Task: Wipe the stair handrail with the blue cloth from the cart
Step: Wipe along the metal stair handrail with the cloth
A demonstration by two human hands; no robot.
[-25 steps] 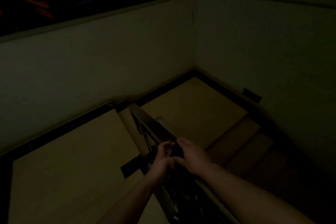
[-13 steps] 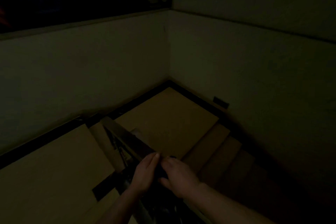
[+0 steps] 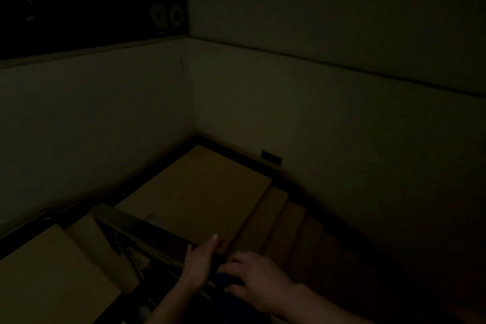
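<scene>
The scene is very dark. A dark stair handrail (image 3: 147,229) runs from the middle left down to the bottom centre. My left hand (image 3: 198,263) lies flat on the rail with fingers stretched forward. Just right of it, my right hand (image 3: 256,280) presses down on the blue cloth (image 3: 226,278), a dark blue patch showing under its fingers on the rail. Most of the cloth is hidden beneath that hand.
Tan stair steps (image 3: 286,221) descend on the right and a landing (image 3: 200,192) lies ahead. Pale walls (image 3: 105,123) close the corner, with a black skirting (image 3: 147,176) at their foot. Dark railing bars (image 3: 126,250) hang below the handrail.
Both hands have slipped lower in view as the head turned. The left hand has opened out flat on the rail, and the right hand has drawn apart from it with the cloth.
</scene>
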